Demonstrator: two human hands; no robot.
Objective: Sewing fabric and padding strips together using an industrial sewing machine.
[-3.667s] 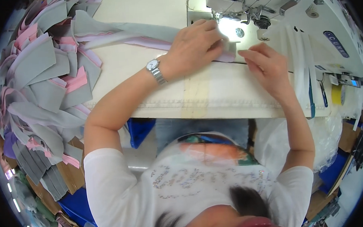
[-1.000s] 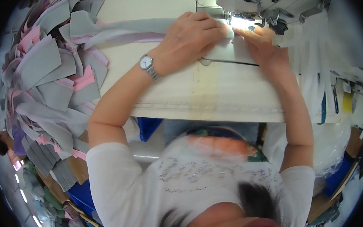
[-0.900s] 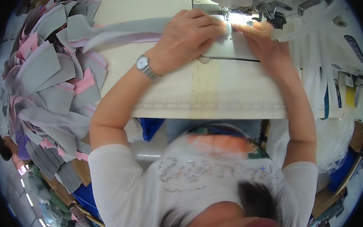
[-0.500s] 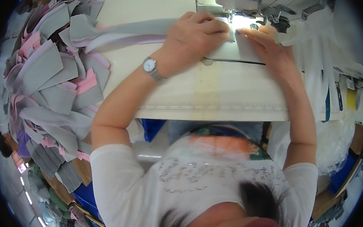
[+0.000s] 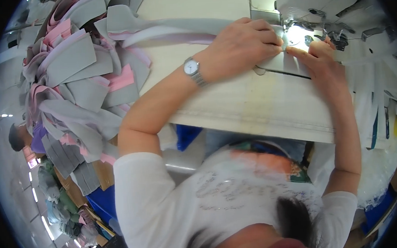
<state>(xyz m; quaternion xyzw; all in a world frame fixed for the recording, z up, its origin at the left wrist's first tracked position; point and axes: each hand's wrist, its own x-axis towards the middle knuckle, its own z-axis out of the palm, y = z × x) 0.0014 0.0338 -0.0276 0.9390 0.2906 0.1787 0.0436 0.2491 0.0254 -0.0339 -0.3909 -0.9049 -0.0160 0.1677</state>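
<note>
My left hand, with a watch on its wrist, is closed on a grey and lilac fabric strip. From there the strip trails left across the sewing table to a pile of cut pieces. The fingertips almost meet those of my right hand just in front of the lit needle area of a sewing machine. My right index finger stretches toward the left fingertips, apart from the other fingers, which are bent beside the presser foot. Any fabric under these fingers is hidden by the hands and glare.
A heap of grey, lilac and pink fabric pieces rises on the left. The pale sewing table ends in a front edge close to my body. Clear plastic hangs at the right. Another person shows at the far left.
The whole view has shifted, so the table and machine appear farther right and lower. Both hands stay by the needle. My right hand's fingers look more bent and spread than before.
</note>
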